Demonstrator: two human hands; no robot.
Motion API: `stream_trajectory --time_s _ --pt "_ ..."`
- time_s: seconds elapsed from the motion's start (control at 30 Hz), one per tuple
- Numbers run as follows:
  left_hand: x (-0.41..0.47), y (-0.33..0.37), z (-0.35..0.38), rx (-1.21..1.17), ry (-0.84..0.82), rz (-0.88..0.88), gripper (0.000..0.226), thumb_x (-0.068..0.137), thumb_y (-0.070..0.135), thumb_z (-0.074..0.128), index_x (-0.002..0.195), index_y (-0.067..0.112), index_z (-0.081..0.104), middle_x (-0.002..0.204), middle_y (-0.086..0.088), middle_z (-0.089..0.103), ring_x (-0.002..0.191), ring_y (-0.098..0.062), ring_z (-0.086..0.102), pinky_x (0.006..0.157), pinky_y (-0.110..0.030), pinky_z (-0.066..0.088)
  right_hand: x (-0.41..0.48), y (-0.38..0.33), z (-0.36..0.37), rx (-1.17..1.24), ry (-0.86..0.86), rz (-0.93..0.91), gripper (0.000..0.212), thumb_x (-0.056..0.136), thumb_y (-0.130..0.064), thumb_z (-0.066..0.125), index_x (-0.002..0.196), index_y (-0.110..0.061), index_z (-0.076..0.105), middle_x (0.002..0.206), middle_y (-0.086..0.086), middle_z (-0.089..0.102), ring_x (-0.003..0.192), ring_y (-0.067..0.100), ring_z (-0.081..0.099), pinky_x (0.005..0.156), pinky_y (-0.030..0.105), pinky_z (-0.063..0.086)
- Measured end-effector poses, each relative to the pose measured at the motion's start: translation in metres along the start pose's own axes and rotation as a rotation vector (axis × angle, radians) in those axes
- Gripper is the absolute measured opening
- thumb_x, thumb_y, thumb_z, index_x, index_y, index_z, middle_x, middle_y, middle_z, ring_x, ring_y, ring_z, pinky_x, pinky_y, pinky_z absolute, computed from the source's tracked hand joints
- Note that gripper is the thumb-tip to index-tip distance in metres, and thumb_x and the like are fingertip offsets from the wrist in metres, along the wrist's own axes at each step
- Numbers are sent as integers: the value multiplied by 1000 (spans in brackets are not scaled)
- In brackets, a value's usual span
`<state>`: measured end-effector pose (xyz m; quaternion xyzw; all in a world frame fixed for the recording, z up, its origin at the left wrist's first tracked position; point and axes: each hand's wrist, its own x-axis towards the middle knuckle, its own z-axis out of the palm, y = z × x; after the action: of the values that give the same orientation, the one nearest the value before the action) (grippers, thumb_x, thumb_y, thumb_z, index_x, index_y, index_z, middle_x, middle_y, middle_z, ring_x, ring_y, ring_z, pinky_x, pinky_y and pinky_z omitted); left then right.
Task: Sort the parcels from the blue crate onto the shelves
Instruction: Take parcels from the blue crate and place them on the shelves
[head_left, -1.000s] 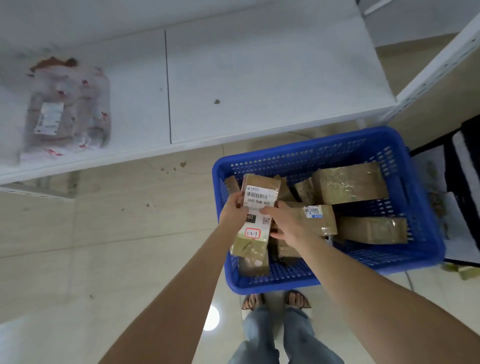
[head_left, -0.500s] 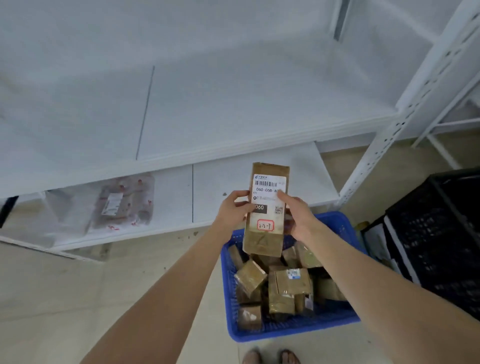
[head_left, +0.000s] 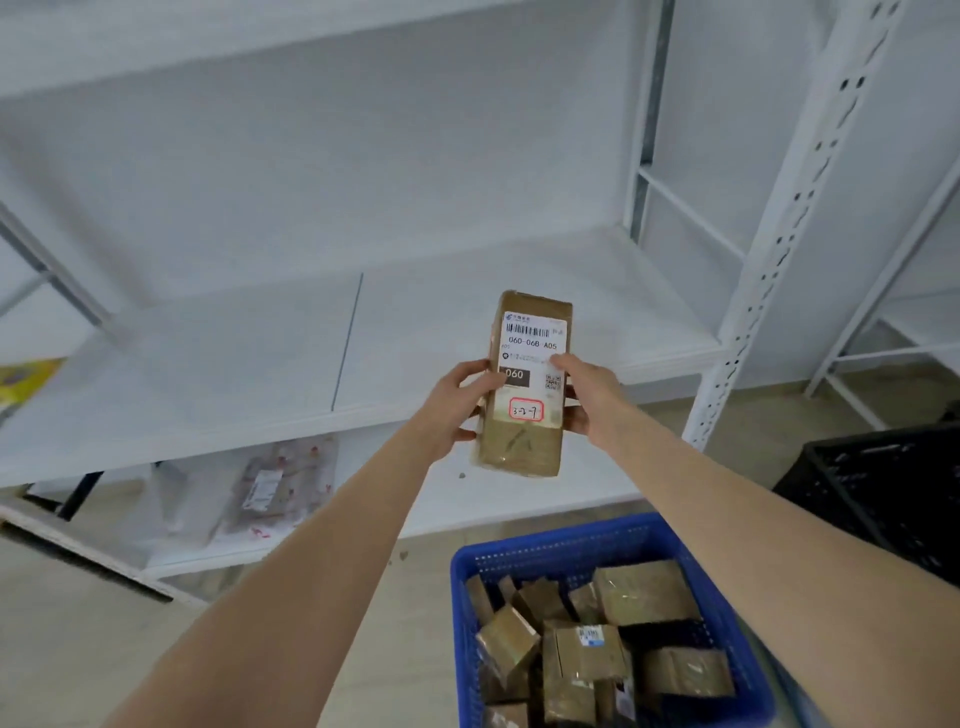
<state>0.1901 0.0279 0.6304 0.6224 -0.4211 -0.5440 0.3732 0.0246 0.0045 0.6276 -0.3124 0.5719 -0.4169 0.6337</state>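
Down by us sits the blue crate, with brown parcels heaped inside. A black crate stands to its right. Higher up, past the blue crate, we hold one long cardboard parcel in the air. Our left hand grips its left side and our right hand grips its right side. It stands tall, label facing us. Behind it is a white shelf board. On the lower board lies a bagged parcel.
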Motion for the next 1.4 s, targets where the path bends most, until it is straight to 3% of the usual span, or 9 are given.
stream_trajectory --time_s 0.13,0.3,0.73,0.87,0.93,1.1,1.23,1.33,1.4 --pt "-13 26 -9 -13 6 75 37 90 30 60 125 23 55 105 -1 69 97 -26 64 88 -44 53 -10 -24 9 7 -4 -106 24 90 -27 63 104 -8 59 84 4 68 68 21 67 52 27 53" --pt "-29 54 -20 -25 32 154 32 93 20 54 125 21 57 94 4 68 80 -17 64 71 -31 52 -19 -44 22 20 -40 -194 27 84 -28 72 97 -7 60 98 9 71 85 29 71 77 44 59" --pt "-59 118 -37 24 110 361 36 97 25 50 133 28 52 108 3 68 87 -17 67 79 -34 55 -53 -105 44 43 -61 -376 22 85 -31 70 90 -12 59 99 7 70 89 27 70 73 38 60" --pt "-66 138 -36 42 110 419 35 94 25 55 128 21 53 114 0 68 98 -19 66 81 -31 54 -67 -129 47 65 -68 -456 17 88 -26 66 84 -13 55 90 4 68 84 26 69 70 34 57" --pt "-71 151 -35 52 99 456 31 91 20 60 122 15 58 114 -3 68 99 -20 66 82 -30 55 -74 -140 49 54 -67 -509 15 87 -25 64 84 -14 54 90 4 69 86 26 70 74 37 58" --pt "-82 188 -33 -29 116 565 56 80 15 74 131 14 50 110 -7 69 95 -21 69 87 -35 55 -96 -174 54 48 -23 -645 18 74 -36 66 79 -21 56 89 0 72 84 24 71 82 47 57" --pt "-91 219 -31 -72 113 666 51 77 11 76 124 16 56 111 -5 70 95 -21 69 82 -35 56 -112 -203 58 73 -32 -750 23 68 -42 69 76 -24 58 89 -2 72 85 22 70 83 48 56" --pt "-95 237 -33 -102 113 719 45 80 11 73 122 15 57 112 -5 69 96 -23 68 84 -37 56 -124 -222 59 89 -82 -804 14 80 -30 70 82 -21 60 97 2 72 94 24 69 85 41 56" --pt "-97 247 -34 -151 107 728 40 84 12 70 122 16 57 109 -4 70 92 -21 68 81 -36 57 -132 -232 58 70 -130 -839 10 86 -23 67 95 -20 64 98 -2 70 94 19 68 74 26 53"
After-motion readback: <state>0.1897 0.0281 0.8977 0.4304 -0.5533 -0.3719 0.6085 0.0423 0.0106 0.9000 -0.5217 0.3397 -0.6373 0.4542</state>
